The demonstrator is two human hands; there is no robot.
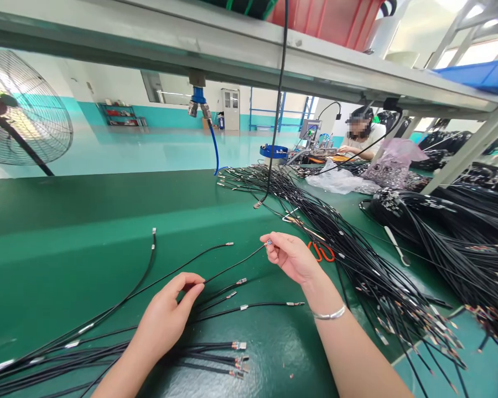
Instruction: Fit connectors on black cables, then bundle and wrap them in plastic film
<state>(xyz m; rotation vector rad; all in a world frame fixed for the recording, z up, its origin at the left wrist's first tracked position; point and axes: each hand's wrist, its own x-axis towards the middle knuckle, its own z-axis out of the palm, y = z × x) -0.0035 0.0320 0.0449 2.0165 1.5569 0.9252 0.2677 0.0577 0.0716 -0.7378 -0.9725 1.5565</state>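
"What is the left hand [168,312] up to?"

"Its thumb and index finger pinch a thin black cable [232,267], with the remaining fingers curled in beneath."

"And the right hand [294,256]?"

"Its fingers grip the other end of that stretch, at a small metal terminal [268,242] they partly cover. Between the two sets of fingers the cable runs almost straight, climbing toward the right ones, above the green bench [78,282]. I can't tell how high."

"What lies around the left fingers?"

"Beyond them, a longer black cable reaches out to a crimped end [229,244]; farther left, another curves away to its metal tip [154,230]. Just right of them lie more connector ends, one of them a labelled cable [269,304] that stretches below the right fingers. Nearer the wearer is a row of cables [207,348] with bright metal connectors."

"And past the right fingers?"

"Just to their right, orange-handled scissors [327,254], beside a big spread of black cables [323,221]. Farther right, a white-handled tool [393,241], then a thick looped bundle [425,224]. Just beyond the fingers hangs a black lead [280,83], its metal tip low over the bench."

"Anyone else?"

"Well beyond the right fingers, a co-worker [375,138] in a pale top."
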